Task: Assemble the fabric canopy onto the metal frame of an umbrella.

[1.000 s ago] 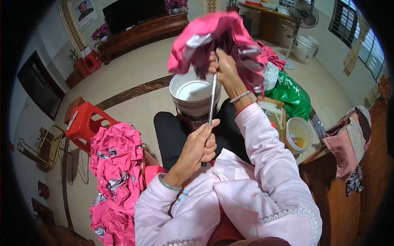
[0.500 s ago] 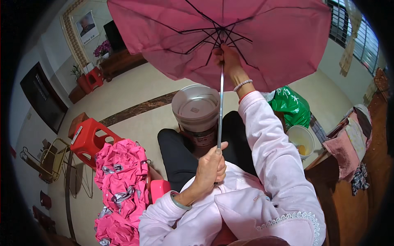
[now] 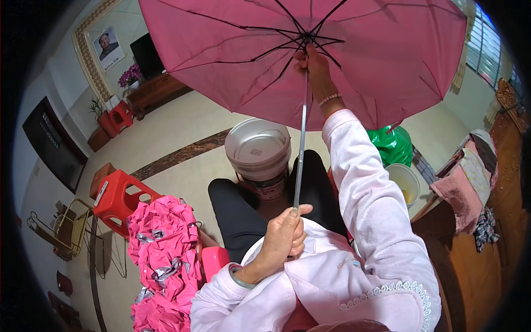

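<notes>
A pink umbrella (image 3: 221,72) is spread above my knees, its inner side facing me with dark ribs showing. My left hand (image 3: 284,237) is closed around the lower end of its silver shaft (image 3: 303,133), in front of my chest, thumb uppermost. The handle is hidden inside that hand. High up, my right hand (image 3: 319,72) grips the shaft just under the hub where the ribs meet, arm stretched out. At my left lies a heap of crumpled pink fabric bundles (image 3: 166,249) with silvery patches.
A pale bucket (image 3: 257,146) stands between my knees. Red plastic stools (image 3: 119,193) are at the left, beside a gold metal rack (image 3: 72,227). To the right are a green plastic bag (image 3: 392,145), a small white pail (image 3: 405,180) and draped cloths (image 3: 462,188).
The canopy has spread wider and tilted slightly rightward. My right hand has risen a little along with the hub. My left hand keeps its grip low on the shaft.
</notes>
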